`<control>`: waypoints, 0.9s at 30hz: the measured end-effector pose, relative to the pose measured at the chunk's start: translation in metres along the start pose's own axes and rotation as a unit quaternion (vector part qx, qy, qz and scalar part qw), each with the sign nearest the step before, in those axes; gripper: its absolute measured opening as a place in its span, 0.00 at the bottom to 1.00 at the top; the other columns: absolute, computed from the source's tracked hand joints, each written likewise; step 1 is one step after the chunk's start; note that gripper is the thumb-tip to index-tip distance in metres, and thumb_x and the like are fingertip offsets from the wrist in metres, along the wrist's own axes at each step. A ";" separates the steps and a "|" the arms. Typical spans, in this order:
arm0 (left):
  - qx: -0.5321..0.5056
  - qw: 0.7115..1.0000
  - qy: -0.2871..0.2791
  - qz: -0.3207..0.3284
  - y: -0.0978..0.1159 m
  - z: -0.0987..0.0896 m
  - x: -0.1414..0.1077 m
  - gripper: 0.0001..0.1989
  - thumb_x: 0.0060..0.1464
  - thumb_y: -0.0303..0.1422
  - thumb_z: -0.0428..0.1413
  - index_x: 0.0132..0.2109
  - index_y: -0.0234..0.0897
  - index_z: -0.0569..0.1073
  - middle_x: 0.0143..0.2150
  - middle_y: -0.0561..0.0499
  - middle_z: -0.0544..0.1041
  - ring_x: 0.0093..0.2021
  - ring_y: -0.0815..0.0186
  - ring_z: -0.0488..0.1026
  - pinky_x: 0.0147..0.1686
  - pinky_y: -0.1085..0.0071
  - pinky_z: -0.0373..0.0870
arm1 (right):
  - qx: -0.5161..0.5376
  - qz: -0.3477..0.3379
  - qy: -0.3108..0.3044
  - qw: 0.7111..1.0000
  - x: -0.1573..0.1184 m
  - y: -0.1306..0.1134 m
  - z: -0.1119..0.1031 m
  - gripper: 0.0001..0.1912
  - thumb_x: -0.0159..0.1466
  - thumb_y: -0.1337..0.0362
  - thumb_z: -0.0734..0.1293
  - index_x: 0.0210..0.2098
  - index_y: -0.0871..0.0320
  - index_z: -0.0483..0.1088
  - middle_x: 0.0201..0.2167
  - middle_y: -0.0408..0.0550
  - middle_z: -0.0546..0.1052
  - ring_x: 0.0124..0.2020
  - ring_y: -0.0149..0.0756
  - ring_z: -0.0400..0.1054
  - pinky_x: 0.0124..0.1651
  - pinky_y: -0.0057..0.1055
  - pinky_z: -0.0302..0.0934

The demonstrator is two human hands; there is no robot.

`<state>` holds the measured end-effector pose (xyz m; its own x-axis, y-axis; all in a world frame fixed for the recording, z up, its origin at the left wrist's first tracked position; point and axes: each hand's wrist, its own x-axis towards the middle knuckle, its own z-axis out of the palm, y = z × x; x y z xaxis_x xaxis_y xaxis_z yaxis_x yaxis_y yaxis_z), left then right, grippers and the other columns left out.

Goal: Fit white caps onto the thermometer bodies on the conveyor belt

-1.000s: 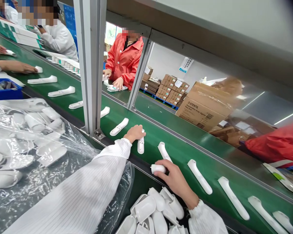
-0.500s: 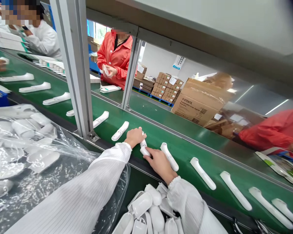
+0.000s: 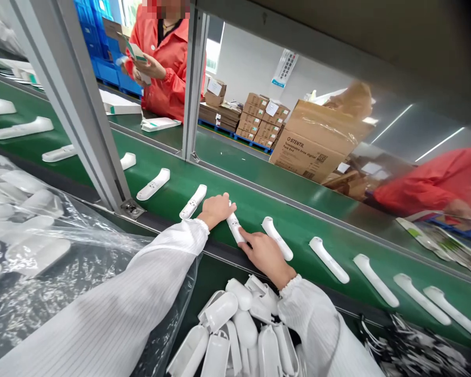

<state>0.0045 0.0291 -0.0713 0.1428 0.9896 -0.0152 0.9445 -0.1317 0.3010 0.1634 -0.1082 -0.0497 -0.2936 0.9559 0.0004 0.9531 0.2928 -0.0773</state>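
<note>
A slim white curved handheld device (image 3: 234, 226) lies slanted over the green conveyor belt (image 3: 220, 180), between my hands. My left hand (image 3: 216, 210) is closed on its upper end, the fingertips curled over it. At the lower end, my right hand (image 3: 267, 255) presses with thumb and forefinger, which partly cover it. Small dark marks show on the device's upper face. Just right of my right hand lies a similar white device (image 3: 277, 238), and another with dark marks (image 3: 193, 202) lies left of my left hand. White plastic covers (image 3: 220, 310) are heaped below my forearms.
More devices lie spaced along the belt. A clear plastic bag (image 3: 102, 272) of white parts is at left, dark and white cables (image 3: 419, 348) at lower right. A metal post (image 3: 68, 99) rises at left. Across the belt, a person in red (image 3: 167, 68) holds a box.
The device's lower piece, angled off before, now looks in line with the rest. My right hand has shifted slightly right. The view has turned, and the person in red has raised a box.
</note>
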 end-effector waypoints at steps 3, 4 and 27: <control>0.018 0.999 -0.013 0.030 0.008 0.001 -0.002 0.24 0.62 0.50 0.44 0.51 0.36 0.69 0.45 0.39 0.77 0.48 0.49 0.75 0.45 0.61 0.70 | 0.026 -0.006 -0.004 1.000 0.008 0.009 0.004 0.20 0.70 0.59 0.64 0.62 0.50 0.66 0.45 0.53 0.78 0.49 0.46 0.72 0.45 0.32 0.63; 0.024 0.999 -0.017 0.045 0.010 0.000 -0.003 0.25 0.62 0.51 0.44 0.51 0.36 0.69 0.45 0.39 0.77 0.48 0.49 0.75 0.46 0.61 0.70 | 0.033 -0.005 0.001 0.999 0.011 0.011 0.004 0.20 0.70 0.59 0.65 0.61 0.50 0.67 0.47 0.54 0.78 0.53 0.47 0.71 0.47 0.33 0.62; -0.016 1.000 0.002 -0.007 -0.032 -0.029 0.004 0.21 0.57 0.46 0.47 0.51 0.37 0.70 0.45 0.39 0.77 0.45 0.48 0.75 0.42 0.59 0.71 | 0.297 0.081 -0.037 0.951 -0.119 0.044 -0.041 0.22 0.61 0.61 0.67 0.55 0.52 0.69 0.40 0.46 0.77 0.39 0.39 0.71 0.42 0.34 0.67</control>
<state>-0.0340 0.0387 -0.0534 0.1283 0.9916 -0.0167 0.9363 -0.1155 0.3317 0.2434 -0.2078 -0.0123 -0.1721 0.9767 -0.1280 0.7827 0.0567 -0.6199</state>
